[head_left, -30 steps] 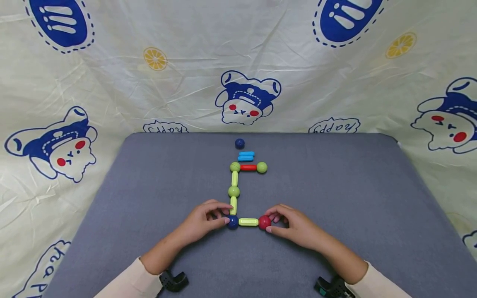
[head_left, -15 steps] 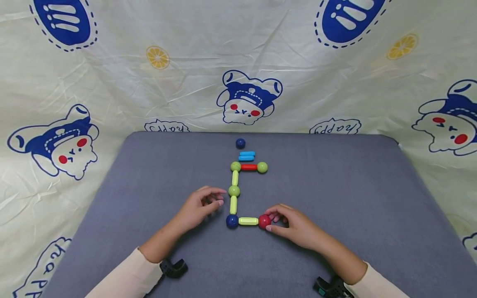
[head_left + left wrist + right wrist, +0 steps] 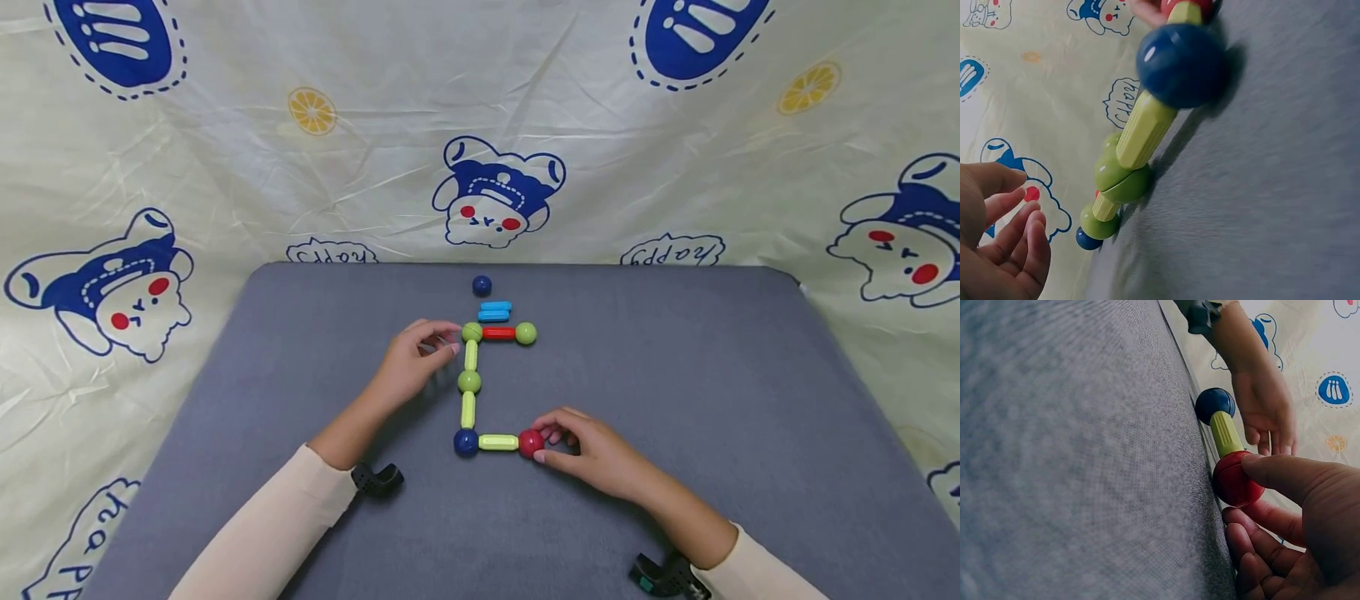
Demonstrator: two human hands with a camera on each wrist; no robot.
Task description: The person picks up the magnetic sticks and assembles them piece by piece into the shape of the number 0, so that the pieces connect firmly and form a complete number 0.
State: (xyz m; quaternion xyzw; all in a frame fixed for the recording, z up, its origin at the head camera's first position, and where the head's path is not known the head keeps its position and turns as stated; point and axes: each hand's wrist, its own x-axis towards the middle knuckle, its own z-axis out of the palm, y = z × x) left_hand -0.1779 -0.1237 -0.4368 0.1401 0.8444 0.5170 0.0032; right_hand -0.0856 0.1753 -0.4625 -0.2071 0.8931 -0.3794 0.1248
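Note:
A chain of magnetic balls and rods lies on the grey mat (image 3: 675, 375). My right hand (image 3: 546, 442) pinches the red ball (image 3: 531, 442) (image 3: 1235, 481) at the chain's near right end, thumb on one side and fingers on the other. A yellow-green rod (image 3: 498, 442) joins it to a navy ball (image 3: 466, 442) (image 3: 1179, 62). From there rods and a green ball (image 3: 469, 381) run away from me to the top green ball (image 3: 472, 332). My left hand (image 3: 450, 340) hovers with relaxed fingers just left of that ball, holding nothing. A red rod (image 3: 498, 333) links it to another green ball (image 3: 526, 333).
Two light blue rods (image 3: 495, 312) and a loose navy ball (image 3: 482, 286) lie just beyond the chain near the mat's far edge. A cartoon-print cloth (image 3: 225, 167) hangs behind and around the mat. Black wrist mounts (image 3: 378, 479) sit on both forearms.
My left hand has let go of the near navy ball and moved away from me along the chain to beside the top green ball. The right hand has stayed on the red ball.

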